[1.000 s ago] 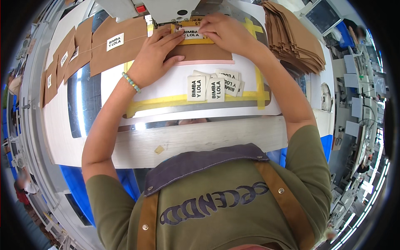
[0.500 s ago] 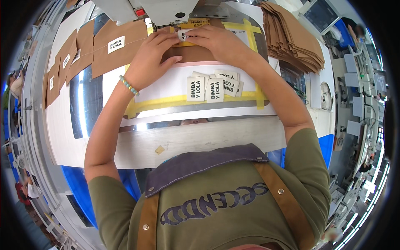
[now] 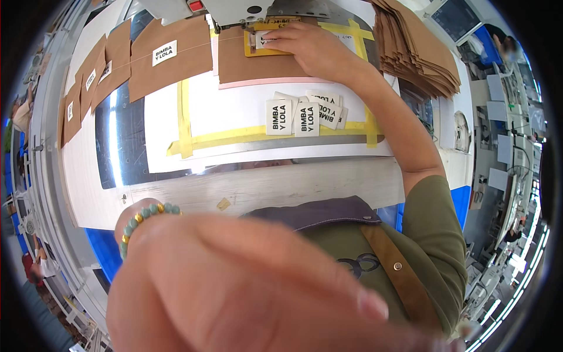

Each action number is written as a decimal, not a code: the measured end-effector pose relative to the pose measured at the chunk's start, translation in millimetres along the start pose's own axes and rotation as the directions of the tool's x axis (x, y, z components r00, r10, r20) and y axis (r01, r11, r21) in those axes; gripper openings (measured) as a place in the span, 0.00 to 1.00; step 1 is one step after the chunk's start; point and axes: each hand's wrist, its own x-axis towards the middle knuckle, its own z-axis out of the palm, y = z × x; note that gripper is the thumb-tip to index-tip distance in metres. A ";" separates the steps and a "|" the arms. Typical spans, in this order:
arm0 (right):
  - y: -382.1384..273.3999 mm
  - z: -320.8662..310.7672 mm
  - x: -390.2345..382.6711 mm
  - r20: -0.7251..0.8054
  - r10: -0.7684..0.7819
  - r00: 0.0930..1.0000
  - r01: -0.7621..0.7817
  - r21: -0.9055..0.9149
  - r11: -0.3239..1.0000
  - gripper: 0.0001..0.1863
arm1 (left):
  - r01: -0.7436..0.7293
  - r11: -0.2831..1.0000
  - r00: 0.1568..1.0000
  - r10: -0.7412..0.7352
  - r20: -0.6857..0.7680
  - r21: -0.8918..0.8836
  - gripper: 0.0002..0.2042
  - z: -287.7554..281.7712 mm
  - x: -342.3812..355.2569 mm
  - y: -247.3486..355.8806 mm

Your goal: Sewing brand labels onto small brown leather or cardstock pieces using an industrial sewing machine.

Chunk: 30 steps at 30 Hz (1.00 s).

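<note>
On brown panel | touching label with curled right grip | displaying blurred left grip | leaving each hold indeterminable

"Where's the right grip?"
"At the bench's far side, its fingers over a white label within a yellow frame. Under those lies a brown panel, pink along its near edge."
"And the left?"
"The left grip is up close to the camera and blurred, a beaded bracelet at its wrist. I can't tell whether it holds anything."
"Anything near the panel?"
"A loose, overlapping pile of labels on the person's side, and the machine just beyond."
"Off to the sides?"
"Labelled panels at left, a brown stack at right."
</note>
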 end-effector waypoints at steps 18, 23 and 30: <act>7.7 11.3 13.4 -0.063 -0.006 0.998 0.004 -0.021 1.000 0.28 | -0.736 0.611 0.602 0.788 0.130 -0.291 0.12 -26.7 14.4 -73.9; 14.4 6.8 13.3 -0.039 0.041 0.998 -0.043 -0.061 0.997 0.26 | -0.465 0.784 0.766 0.589 -0.257 0.410 0.15 -15.4 56.8 -112.3; -17.5 -60.1 -16.3 -0.042 0.093 0.995 -0.081 0.220 0.972 0.22 | -0.177 0.703 0.874 0.434 -0.218 0.689 0.12 -70.4 91.7 -197.9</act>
